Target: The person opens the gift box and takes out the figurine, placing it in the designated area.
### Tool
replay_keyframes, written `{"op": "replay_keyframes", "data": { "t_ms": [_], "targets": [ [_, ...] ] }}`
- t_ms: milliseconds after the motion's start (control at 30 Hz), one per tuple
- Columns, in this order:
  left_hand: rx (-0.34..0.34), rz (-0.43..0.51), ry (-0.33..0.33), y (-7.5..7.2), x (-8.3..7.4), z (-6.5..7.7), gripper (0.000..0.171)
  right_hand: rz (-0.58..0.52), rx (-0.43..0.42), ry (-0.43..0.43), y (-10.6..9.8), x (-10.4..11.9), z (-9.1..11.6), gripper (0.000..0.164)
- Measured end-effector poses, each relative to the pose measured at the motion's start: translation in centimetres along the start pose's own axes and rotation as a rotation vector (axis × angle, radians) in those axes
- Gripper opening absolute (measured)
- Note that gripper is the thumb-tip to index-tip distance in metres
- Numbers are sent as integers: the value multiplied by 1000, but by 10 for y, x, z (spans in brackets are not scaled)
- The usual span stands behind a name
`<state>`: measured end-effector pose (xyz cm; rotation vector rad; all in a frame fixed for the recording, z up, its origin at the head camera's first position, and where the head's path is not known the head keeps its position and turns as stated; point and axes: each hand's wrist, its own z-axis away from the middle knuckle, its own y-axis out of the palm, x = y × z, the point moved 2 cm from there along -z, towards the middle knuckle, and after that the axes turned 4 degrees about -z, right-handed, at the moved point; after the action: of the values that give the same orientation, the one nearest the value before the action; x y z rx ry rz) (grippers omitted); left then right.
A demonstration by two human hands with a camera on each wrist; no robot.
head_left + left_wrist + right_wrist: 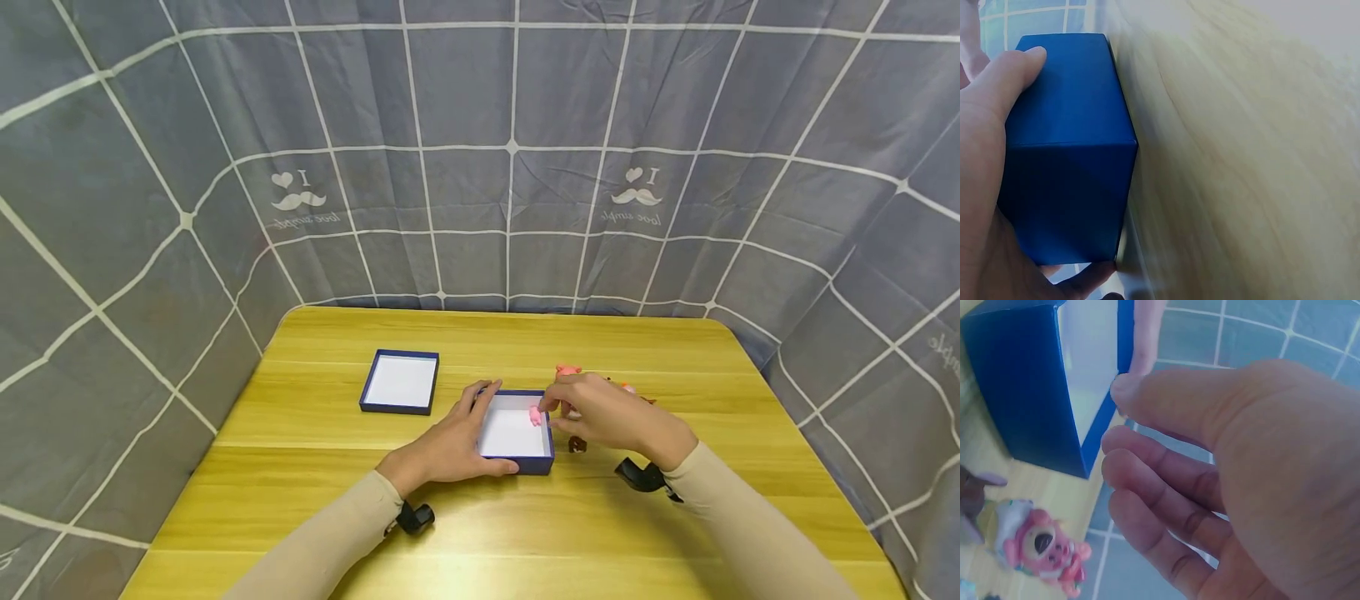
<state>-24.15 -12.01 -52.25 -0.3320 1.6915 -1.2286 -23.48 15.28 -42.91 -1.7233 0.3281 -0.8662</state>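
A blue box (534,465) with a white inside stands open-topped on the table. My left hand (453,442) grips it from the left, thumb along its near wall and fingers toward the far side; in the left wrist view the thumb presses the blue wall (1072,94). Inside the box, near the right wall, is a small pink figurine (535,415). My right hand (596,410) is over the right rim, fingertips right beside that figurine. In the right wrist view its thumb and fingers are loosely bent, with nothing visible between them.
A matching blue lid (397,408), white side up, lies to the left behind the box. Right of the box are several small figurines, partly hidden by my right hand: a pink one (567,370), a brown one (577,444) and a pink bear (1047,547). A grey checked curtain (465,200) surrounds the table.
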Motion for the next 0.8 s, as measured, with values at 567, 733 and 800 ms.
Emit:
{"op": "replay_keyframes", "data": {
  "t_ms": [567, 733, 800],
  "targets": [
    [-93, -19, -22, 5, -5, -1, 136, 137, 158, 50, 20, -1, -36, 25],
    [-126, -33, -32, 3, -10, 0, 137, 158, 148, 63, 24, -3, -40, 25],
    [-135, -37, -32, 2, -13, 0, 136, 162, 143, 72, 25, -4, -42, 22]
  ]
}}
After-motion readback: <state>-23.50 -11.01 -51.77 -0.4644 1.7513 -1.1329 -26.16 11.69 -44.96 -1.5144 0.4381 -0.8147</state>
